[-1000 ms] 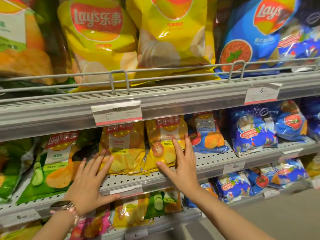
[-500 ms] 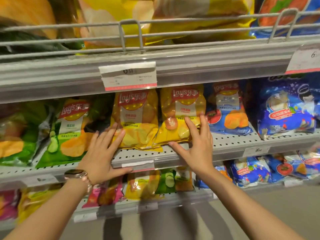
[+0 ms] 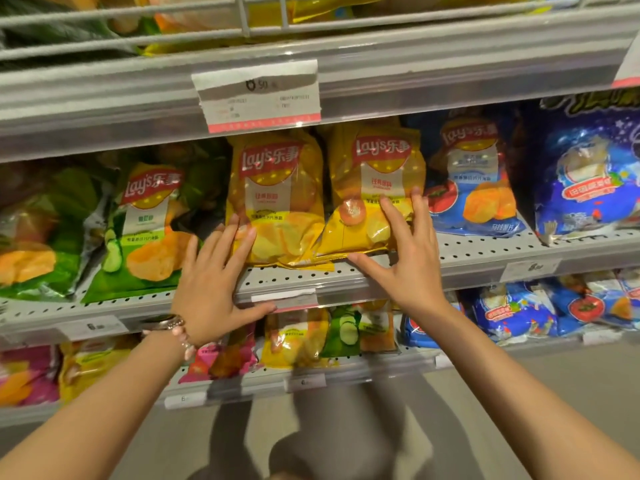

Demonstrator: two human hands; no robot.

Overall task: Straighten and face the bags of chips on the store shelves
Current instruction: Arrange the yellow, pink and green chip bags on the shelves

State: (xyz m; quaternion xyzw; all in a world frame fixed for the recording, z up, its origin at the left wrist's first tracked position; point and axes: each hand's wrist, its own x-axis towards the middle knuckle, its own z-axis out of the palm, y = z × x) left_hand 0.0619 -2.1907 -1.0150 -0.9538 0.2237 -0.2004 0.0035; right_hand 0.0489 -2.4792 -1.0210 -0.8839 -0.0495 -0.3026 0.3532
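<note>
Left hand (image 3: 214, 282) flat, fingers straight, tips on left yellow chip bag (image 3: 277, 199); thumb along shelf edge (image 3: 467, 268). Right hand (image 3: 405, 258) spread, fingers pressing right yellow chip bag (image 3: 377, 188), thumb under its bottom seam. Green bag (image 3: 145, 230) just left of left hand; blue bag (image 3: 474, 178) just right of right hand.

The single head-worn view looks forward and down, close to the middle shelf (image 3: 485, 251).
</note>
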